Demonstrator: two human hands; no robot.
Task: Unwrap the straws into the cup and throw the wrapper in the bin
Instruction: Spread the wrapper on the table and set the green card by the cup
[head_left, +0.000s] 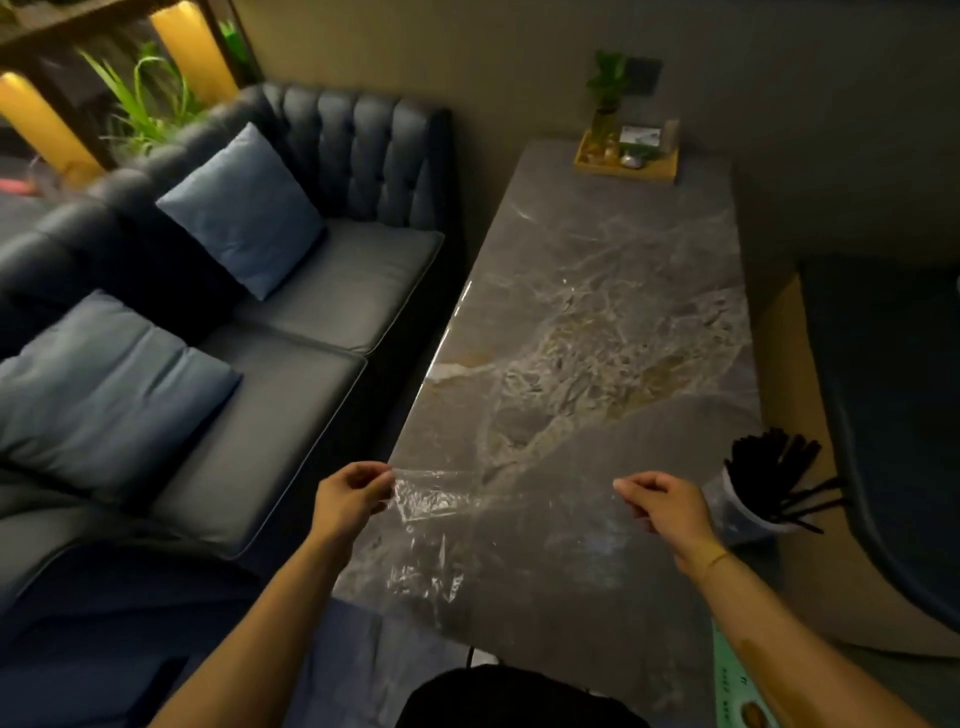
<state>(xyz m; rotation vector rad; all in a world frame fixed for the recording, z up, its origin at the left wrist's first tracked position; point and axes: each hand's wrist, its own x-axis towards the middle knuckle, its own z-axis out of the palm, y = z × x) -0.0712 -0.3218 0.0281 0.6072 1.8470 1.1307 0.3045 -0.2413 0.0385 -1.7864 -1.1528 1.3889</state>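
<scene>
Clear wrapper (441, 525) stretched between left hand (349, 501) and right hand (667, 506), fingers pinching.

I'm seeing a dim, soft, slightly blurred feed, warm lamps (192, 47) glowing at eleven o'clock, faint glare along the marble table (597, 312) edge, wide-angle bending at the borders.

The clear wrapper (441, 514) is nearly lost against the marbled surface (597, 322); only its creased left part is made out, and whether the right hand (670, 506) pinches its far edge cannot be determined. The cup (748, 512) is dim and partly masked by the black straws (779, 467). The small items in the wooden tray (626, 161) are too small to be identified.
</scene>
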